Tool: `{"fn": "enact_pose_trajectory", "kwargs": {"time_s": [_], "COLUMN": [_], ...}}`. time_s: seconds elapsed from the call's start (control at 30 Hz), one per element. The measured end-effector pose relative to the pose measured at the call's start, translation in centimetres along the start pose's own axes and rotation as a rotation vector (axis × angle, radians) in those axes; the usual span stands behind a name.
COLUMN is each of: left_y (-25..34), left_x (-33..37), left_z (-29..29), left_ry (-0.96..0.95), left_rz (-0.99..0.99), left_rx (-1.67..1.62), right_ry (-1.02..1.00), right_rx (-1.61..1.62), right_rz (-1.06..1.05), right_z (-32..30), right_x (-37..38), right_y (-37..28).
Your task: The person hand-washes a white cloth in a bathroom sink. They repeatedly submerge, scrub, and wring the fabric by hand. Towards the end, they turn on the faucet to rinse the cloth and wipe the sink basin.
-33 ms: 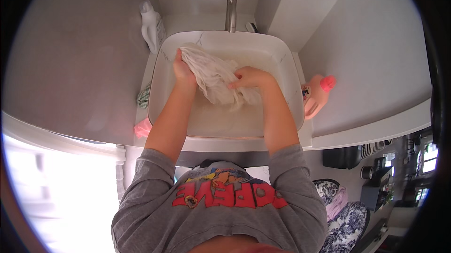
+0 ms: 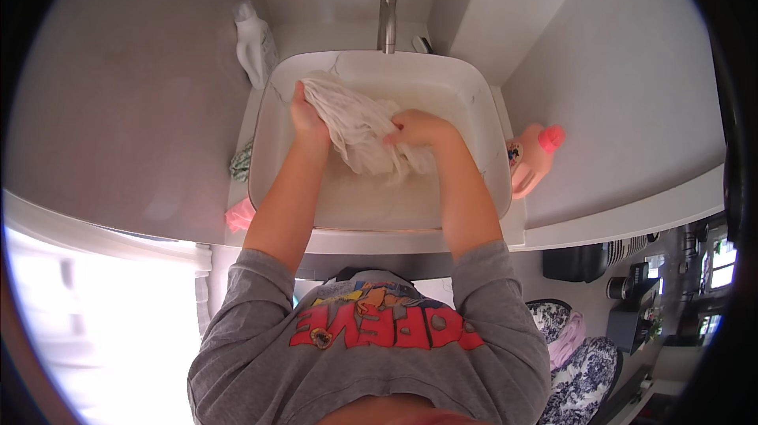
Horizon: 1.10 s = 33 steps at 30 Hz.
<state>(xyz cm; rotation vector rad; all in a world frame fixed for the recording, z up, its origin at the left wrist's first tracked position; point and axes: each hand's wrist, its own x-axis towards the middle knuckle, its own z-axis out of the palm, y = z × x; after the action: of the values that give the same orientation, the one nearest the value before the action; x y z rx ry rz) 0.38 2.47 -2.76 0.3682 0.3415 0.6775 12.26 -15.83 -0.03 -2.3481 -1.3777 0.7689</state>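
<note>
A wet, wrinkled white cloth (image 2: 355,123) hangs bunched across the middle of the white basin (image 2: 379,220), its lower end trailing in cloudy water. My left hand (image 2: 308,115) is closed round the cloth's upper left end, with the fingers mostly hidden behind the fabric. At the cloth's right side, my right hand (image 2: 420,129) grips a fold between thumb and curled fingers, and its fingertips are slightly blurred. The exact kind of garment or cloth cannot be made out.
A metal faucet (image 2: 387,20) rises behind the basin. On the counter stand a white bottle (image 2: 253,46) at back left and a pink bottle (image 2: 535,160) at right. A green patterned cloth (image 2: 242,163) and a pink item (image 2: 238,216) lie at left. Walls close in both sides.
My right hand has shifted very slightly left at the cloth, its fingertips now more blurred. My left hand keeps its hold in the same place.
</note>
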Motion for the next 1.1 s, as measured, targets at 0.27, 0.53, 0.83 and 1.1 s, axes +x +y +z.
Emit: {"fn": "enact_pose_trajectory", "kwargs": {"time_s": [0.27, 0.53, 0.83, 1.1], "left_y": [0.7, 0.1, -0.6, -2.5], "left_x": [1.0, 3.3, 3.0, 0.0], "left_z": [-0.5, -3.5, -3.2, -1.1], "left_ry": [0.105, 0.269, 0.208, -0.322], "left_rz": [0.016, 0.029, 0.255, 0.922], "left_rx": [0.142, 0.455, 1.173, 1.633], "right_ry": [0.297, 0.239, 0.160, 0.078], "right_rx": [0.996, 1.417, 1.577, 1.580], "right_rz": [-0.056, -0.210, -0.168, -0.145], "right_z": [-1.7, -1.5, -1.1, -0.4], "right_x": [0.0, 0.3, 1.2, 2.0], "right_y": [0.4, -0.5, -0.1, 0.6]}}
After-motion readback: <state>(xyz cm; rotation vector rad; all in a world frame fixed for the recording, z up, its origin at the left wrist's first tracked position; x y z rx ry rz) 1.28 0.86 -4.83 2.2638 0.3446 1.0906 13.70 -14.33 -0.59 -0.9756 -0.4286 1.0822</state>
